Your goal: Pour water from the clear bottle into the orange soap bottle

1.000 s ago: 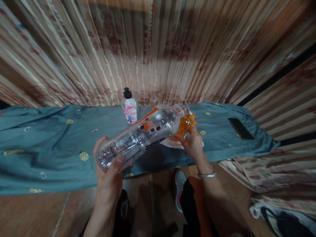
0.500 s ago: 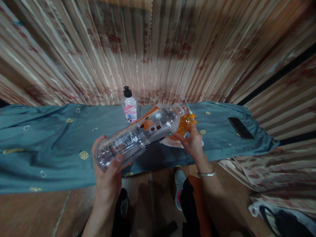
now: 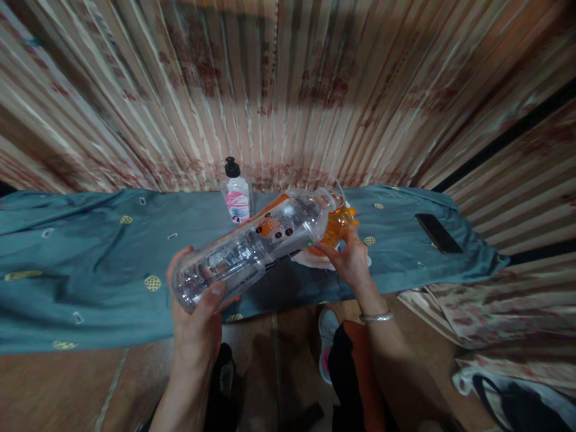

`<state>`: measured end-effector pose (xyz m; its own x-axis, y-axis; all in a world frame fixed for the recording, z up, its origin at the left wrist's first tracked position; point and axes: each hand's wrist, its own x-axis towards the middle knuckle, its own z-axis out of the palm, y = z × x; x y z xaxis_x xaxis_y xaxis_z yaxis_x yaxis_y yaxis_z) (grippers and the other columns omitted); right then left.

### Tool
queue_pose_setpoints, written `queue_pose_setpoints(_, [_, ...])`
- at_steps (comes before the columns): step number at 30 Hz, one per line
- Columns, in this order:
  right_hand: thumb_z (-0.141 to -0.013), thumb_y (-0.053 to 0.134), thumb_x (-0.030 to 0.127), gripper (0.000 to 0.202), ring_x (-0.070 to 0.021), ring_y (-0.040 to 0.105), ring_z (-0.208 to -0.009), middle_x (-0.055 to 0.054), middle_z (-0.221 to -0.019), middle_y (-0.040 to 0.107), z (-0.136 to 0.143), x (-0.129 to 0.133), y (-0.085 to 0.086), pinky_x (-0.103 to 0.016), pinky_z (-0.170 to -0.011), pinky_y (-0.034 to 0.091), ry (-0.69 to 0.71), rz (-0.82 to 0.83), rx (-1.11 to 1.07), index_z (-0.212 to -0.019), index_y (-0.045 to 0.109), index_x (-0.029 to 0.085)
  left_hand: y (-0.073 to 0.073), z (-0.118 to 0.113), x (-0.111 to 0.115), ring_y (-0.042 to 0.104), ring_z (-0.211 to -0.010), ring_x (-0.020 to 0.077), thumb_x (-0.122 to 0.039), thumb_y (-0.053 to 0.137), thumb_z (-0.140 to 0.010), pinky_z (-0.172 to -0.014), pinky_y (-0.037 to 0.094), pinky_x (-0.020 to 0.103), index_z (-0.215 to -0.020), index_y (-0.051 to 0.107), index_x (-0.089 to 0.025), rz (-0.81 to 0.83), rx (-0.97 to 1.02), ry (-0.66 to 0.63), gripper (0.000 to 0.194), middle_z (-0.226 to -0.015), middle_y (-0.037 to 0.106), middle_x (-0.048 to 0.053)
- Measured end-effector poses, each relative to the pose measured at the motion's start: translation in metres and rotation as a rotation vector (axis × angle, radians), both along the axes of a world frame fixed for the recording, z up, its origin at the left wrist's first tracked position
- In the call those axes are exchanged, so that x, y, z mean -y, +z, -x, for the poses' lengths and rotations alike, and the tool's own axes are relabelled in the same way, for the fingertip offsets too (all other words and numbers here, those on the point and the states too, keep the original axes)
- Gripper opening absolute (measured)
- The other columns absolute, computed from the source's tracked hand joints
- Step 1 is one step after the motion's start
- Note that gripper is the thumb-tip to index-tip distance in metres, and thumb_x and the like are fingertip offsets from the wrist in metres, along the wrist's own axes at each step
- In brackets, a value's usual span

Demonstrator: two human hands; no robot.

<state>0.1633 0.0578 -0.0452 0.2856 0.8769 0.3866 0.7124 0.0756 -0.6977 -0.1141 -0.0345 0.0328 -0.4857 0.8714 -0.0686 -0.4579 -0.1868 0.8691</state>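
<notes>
My left hand is wrapped round the base of a large clear plastic bottle with an orange-and-black print. The bottle is tilted, its neck pointing up and to the right. At the neck is a small transparent orange container, gripped by my right hand. A thin white stick-like part rises beside it. Whether the bottle's mouth touches the container is hard to make out. Below them lies a pale, whitish-pink item, mostly hidden by the bottle and my hand.
A clear bottle with a black cap and pink label stands at the back of the cloth-covered surface. A dark phone lies at the right. Pleated curtains hang behind. A bag is on the lower right.
</notes>
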Motion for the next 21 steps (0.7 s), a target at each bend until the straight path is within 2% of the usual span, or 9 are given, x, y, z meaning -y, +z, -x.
queue_pose_setpoints(5, [-0.079,0.088,0.072,0.069,-0.0377,0.083,-0.098,-0.014,-0.108,0.087,0.0008,-0.0002,-0.0004,-0.049,-0.083,0.067,-0.005,-0.022,0.005,-0.124,0.07,0.022,0.0003,-0.0004,-0.0001,0.076,-0.094,0.019,-0.03,0.104,-0.064,-0.058,0.064,0.022,-0.127,0.072,-0.037,-0.003,0.0,-0.004,0.071,-0.118,0.082,-0.003])
queue_pose_setpoints(12, [-0.08,0.089,0.072,0.073,-0.0382,0.084,-0.102,-0.014,-0.113,0.087,0.0006,0.0002,0.0002,-0.05,-0.086,0.068,0.008,-0.012,0.012,-0.13,0.068,0.023,0.0014,-0.0002,-0.0003,0.074,-0.093,0.0192,-0.033,0.105,-0.061,-0.057,0.063,0.023,-0.127,0.071,-0.036,0.015,-0.011,0.002,0.074,-0.118,0.078,-0.002])
queue_pose_setpoints(21, [-0.077,0.095,0.058,0.069,-0.0408,0.082,-0.102,-0.015,-0.111,0.084,0.0005,0.0007,0.0025,-0.055,-0.089,0.068,-0.005,0.019,-0.025,-0.129,0.069,0.02,-0.0012,0.0004,-0.0009,0.074,-0.095,0.019,-0.031,0.106,-0.061,-0.056,0.066,0.022,-0.129,0.071,-0.035,-0.003,0.008,0.006,0.076,-0.118,0.078,-0.001])
